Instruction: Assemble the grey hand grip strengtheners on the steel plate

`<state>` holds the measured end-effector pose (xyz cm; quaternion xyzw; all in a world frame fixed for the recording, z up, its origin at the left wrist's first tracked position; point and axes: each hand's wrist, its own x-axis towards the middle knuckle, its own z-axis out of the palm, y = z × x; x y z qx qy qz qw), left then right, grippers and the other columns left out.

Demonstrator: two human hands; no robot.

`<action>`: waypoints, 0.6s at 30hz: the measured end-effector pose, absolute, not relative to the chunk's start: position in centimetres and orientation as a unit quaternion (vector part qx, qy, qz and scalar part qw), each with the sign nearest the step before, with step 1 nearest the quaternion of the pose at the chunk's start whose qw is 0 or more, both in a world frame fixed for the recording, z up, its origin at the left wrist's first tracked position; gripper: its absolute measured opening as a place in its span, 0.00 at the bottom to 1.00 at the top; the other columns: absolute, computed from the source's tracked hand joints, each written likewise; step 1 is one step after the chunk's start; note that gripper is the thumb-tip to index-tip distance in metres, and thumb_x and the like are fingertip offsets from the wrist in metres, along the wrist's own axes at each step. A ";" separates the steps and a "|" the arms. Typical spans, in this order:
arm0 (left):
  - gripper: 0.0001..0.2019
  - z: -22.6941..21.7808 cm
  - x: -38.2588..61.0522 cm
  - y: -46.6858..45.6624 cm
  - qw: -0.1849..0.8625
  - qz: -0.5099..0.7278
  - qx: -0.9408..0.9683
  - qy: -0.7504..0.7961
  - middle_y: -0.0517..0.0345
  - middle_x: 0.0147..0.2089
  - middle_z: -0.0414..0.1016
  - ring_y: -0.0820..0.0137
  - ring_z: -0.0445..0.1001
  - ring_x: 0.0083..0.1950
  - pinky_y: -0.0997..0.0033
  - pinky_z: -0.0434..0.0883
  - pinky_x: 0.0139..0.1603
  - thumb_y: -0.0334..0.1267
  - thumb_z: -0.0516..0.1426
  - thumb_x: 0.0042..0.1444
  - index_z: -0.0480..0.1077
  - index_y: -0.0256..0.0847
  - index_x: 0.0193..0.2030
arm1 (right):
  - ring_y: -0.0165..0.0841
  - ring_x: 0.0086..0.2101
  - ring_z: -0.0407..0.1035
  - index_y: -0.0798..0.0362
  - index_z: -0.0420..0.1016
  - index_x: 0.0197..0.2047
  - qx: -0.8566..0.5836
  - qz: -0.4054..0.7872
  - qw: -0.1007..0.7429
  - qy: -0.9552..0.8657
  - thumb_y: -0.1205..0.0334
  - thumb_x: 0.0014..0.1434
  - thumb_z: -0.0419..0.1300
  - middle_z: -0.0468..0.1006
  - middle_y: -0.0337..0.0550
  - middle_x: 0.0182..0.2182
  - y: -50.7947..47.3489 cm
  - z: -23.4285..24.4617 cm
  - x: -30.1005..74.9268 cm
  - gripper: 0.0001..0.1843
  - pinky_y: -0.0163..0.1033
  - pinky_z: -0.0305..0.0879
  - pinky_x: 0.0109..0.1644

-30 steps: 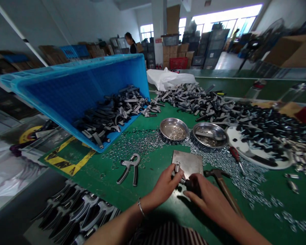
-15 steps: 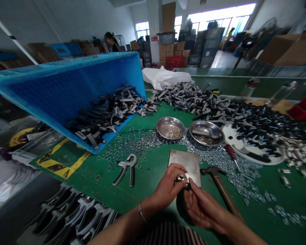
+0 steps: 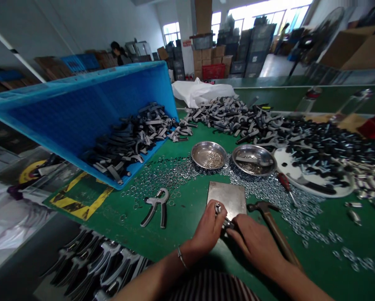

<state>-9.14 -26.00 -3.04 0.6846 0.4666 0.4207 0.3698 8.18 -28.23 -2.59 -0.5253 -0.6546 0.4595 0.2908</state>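
Note:
My left hand (image 3: 206,228) is closed round a small shiny metal sleeve (image 3: 218,207), its hollow end facing up between thumb and fingers. Against it, the fingertips of my right hand (image 3: 258,240) pinch a dark piece with a metallic shine (image 3: 228,223), mostly hidden by the fingers. Both hands are over the near edge of a flat steel plate (image 3: 226,196). A claw hammer (image 3: 273,228) with a wooden handle lies right of the plate. On the left rests a grey-and-black hand gripper (image 3: 156,207) with its handles spread.
A tipped blue crate (image 3: 81,94) holds many grey-black handles. Two steel bowls (image 3: 203,161) (image 3: 247,170) stand among scattered rings and nuts. Right of them are a red screwdriver (image 3: 287,187), a white tray (image 3: 281,161) with black knobs, and metal sleeves (image 3: 371,179). Finished-looking grippers (image 3: 96,267) lie lower left.
My right hand has turned over, its back now facing up, and its fingers have shifted on the dark piece. My left hand has tilted the metal sleeve more upright.

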 end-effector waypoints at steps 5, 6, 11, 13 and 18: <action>0.07 -2.8 -9.2 -26.2 0.351 0.396 0.752 0.393 0.49 0.45 0.67 0.66 0.68 0.46 0.65 0.68 0.49 0.40 0.50 0.68 0.63 0.40 0.41 | 0.26 0.14 0.44 0.49 0.63 0.32 -0.448 0.716 0.211 -0.492 0.35 0.68 0.35 0.56 0.28 0.16 -28.7 -2.4 7.9 0.31 0.33 0.49 0.18; 0.07 -2.7 -9.2 -26.1 0.355 0.391 0.753 0.392 0.50 0.44 0.67 0.66 0.68 0.45 0.65 0.68 0.49 0.40 0.50 0.68 0.63 0.40 0.41 | 0.25 0.14 0.47 0.50 0.64 0.33 -0.448 0.706 0.223 -0.501 0.34 0.67 0.39 0.59 0.30 0.17 -28.7 -2.4 7.9 0.30 0.33 0.51 0.19; 0.09 -2.6 -9.0 -25.7 0.339 0.441 0.690 0.462 0.52 0.41 0.67 0.67 0.67 0.43 0.66 0.68 0.48 0.37 0.44 0.70 0.63 0.40 0.42 | 0.26 0.20 0.54 0.51 0.67 0.33 -0.468 0.633 0.329 -0.522 0.36 0.62 0.55 0.66 0.35 0.24 -28.5 -2.2 7.4 0.25 0.31 0.55 0.23; 0.07 -2.6 -9.2 -25.7 0.323 0.424 0.733 0.422 0.50 0.43 0.67 0.66 0.67 0.45 0.66 0.67 0.48 0.37 0.47 0.69 0.63 0.39 0.41 | 0.25 0.15 0.44 0.50 0.65 0.34 -0.424 0.731 0.286 -0.452 0.35 0.66 0.44 0.60 0.30 0.19 -28.6 -2.1 7.2 0.28 0.31 0.47 0.16; 0.09 -2.3 -9.3 -25.9 0.321 0.402 0.739 0.435 0.50 0.43 0.67 0.67 0.68 0.44 0.66 0.68 0.49 0.37 0.44 0.70 0.63 0.39 0.42 | 0.24 0.17 0.55 0.51 0.67 0.34 -0.460 0.640 0.300 -0.537 0.36 0.62 0.55 0.70 0.36 0.23 -28.9 -2.1 7.6 0.25 0.30 0.50 0.18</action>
